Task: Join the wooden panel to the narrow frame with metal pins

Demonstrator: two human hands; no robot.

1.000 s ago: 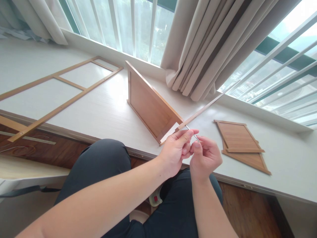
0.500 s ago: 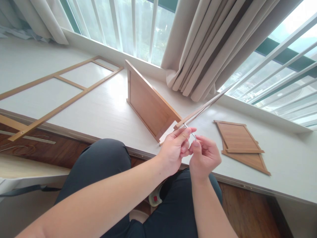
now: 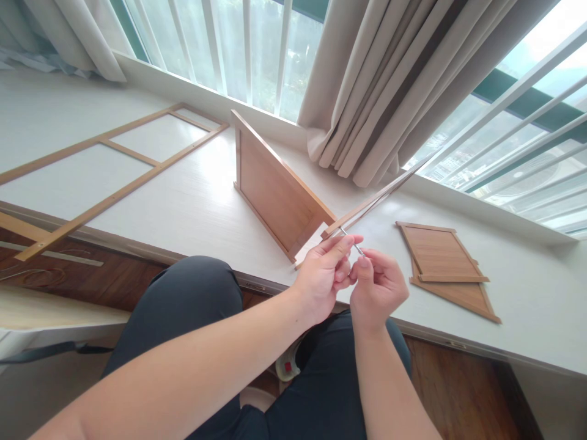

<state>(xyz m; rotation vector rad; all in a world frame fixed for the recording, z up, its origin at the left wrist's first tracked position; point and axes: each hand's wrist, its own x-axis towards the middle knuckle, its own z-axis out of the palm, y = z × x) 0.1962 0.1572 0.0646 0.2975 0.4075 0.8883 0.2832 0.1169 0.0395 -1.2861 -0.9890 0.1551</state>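
A thin metal rod, likely a hex key (image 3: 358, 249), slants from the end of a narrow wooden edge down to my hands. My left hand (image 3: 324, 275) is closed, thumb and fingers around the rod close to the wood. Its lower end is pinched between thumb and fingers of my right hand (image 3: 380, 286). Just beyond my fingers, a wooden panel seen edge-on (image 3: 367, 205) rises to the upper right. To its left a second wooden panel (image 3: 279, 189) stands tilted, its near corner by my left hand. My fingers hide where the rod ends.
On the white ledge (image 3: 192, 214), a long wooden frame (image 3: 131, 153) lies at left. Two smaller wooden panels (image 3: 444, 253) overlap at right. Curtains (image 3: 389, 79) and barred windows line the back. My knees (image 3: 197, 293) are against the ledge's front edge.
Almost nothing differs. My right hand has shifted very slightly at the end of the rod; my left hand and the panels stay in place.
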